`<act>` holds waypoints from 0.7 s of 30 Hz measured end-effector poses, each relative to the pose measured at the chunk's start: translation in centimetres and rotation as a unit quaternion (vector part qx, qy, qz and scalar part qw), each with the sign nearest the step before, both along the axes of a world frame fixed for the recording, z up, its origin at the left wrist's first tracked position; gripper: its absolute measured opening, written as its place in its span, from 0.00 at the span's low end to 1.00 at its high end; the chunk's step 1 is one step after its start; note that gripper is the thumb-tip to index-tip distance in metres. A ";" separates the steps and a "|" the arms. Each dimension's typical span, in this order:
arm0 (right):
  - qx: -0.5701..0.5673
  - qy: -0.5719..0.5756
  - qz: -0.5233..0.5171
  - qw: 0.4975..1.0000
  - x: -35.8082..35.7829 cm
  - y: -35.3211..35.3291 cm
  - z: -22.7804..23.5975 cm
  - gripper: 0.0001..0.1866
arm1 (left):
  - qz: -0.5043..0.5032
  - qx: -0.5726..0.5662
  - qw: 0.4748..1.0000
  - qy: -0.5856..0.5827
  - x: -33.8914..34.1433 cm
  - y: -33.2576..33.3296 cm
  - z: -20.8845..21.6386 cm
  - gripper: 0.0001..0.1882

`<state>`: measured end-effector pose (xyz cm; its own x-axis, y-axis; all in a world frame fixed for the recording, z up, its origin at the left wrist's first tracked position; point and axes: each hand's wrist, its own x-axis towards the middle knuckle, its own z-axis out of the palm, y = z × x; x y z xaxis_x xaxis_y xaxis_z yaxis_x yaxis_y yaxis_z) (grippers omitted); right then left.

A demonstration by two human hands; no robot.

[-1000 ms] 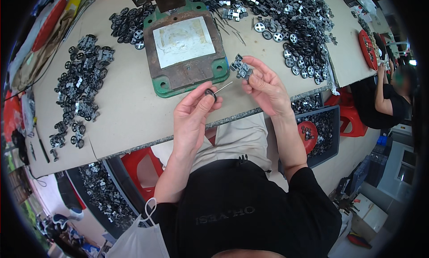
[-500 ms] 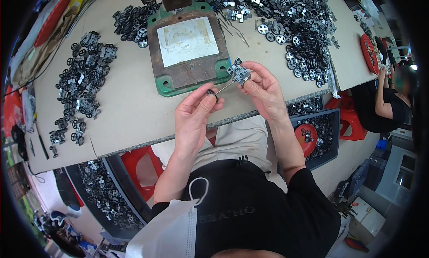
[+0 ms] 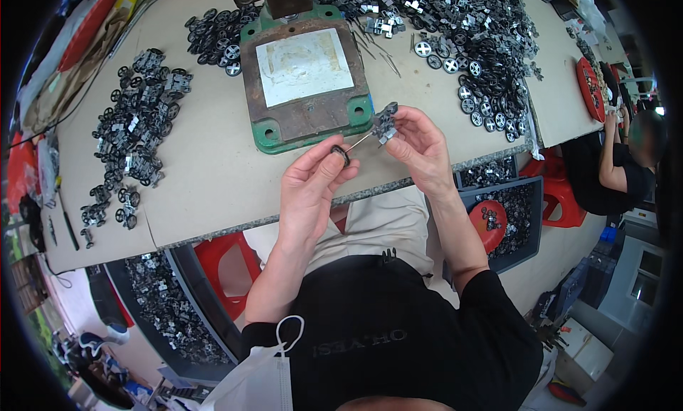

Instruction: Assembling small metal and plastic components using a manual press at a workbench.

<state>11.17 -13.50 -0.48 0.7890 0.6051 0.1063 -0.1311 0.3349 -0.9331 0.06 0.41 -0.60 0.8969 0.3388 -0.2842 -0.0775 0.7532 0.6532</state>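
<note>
The left hand (image 3: 309,187) pinches a small black wheel (image 3: 340,153) in a fingertip grip, above the near edge of the tabletop (image 3: 213,176). Just to its right, the right hand (image 3: 420,144) clasps a small grey chassis part (image 3: 386,121) with a thin metal axle (image 3: 361,141) pointing toward the wheel. Behind both stands a green-edged rusty press plate (image 3: 306,80). Assembled parts (image 3: 135,134) lie near the left edge, loose wheels (image 3: 477,62) toward the far right corner.

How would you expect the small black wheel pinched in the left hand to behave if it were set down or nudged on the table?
The small black wheel is round, so it probably rolls on edge. It looks light, pinched by the left hand fingertips alone. Laid flat, like the loose wheels, it likely stays.
</note>
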 end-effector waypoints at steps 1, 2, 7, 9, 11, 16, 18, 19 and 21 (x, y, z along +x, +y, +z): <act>0.000 0.001 0.000 1.000 0.0 -0.1 0.0 0.20 | 0.004 0.018 1.000 0.001 -0.1 0.0 0.1 0.15; -0.007 0.010 0.003 1.000 0.1 -0.3 -0.1 0.20 | 0.004 0.018 1.000 0.001 -0.1 -0.1 0.2 0.15; -0.014 -0.019 0.016 1.000 1.0 -0.5 0.1 0.19 | 0.016 0.116 0.993 0.019 -0.3 -0.1 0.3 0.15; -0.058 -0.062 0.027 0.996 1.2 -0.4 1.0 0.17 | 0.019 0.108 0.994 0.021 -0.3 0.0 0.4 0.16; -0.070 -0.085 0.029 0.994 1.3 -0.6 1.1 0.16 | 0.019 0.101 0.994 0.023 -0.3 0.1 0.6 0.16; -0.079 0.054 0.042 0.995 0.3 -0.3 1.8 0.12 | 0.024 0.211 0.976 0.037 -0.5 0.2 0.7 0.16; -0.150 -0.089 -0.021 0.984 -0.1 -0.1 1.8 0.11 | 0.042 0.269 0.962 0.014 -0.6 0.0 0.5 0.16; -0.151 -0.089 -0.022 0.984 0.1 -0.3 1.6 0.11 | 0.061 0.326 0.943 -0.011 -0.6 0.0 0.5 0.16; -0.036 -0.216 0.057 0.974 1.2 -1.1 0.8 0.10 | -0.018 0.160 0.987 0.001 -0.7 1.2 0.7 0.15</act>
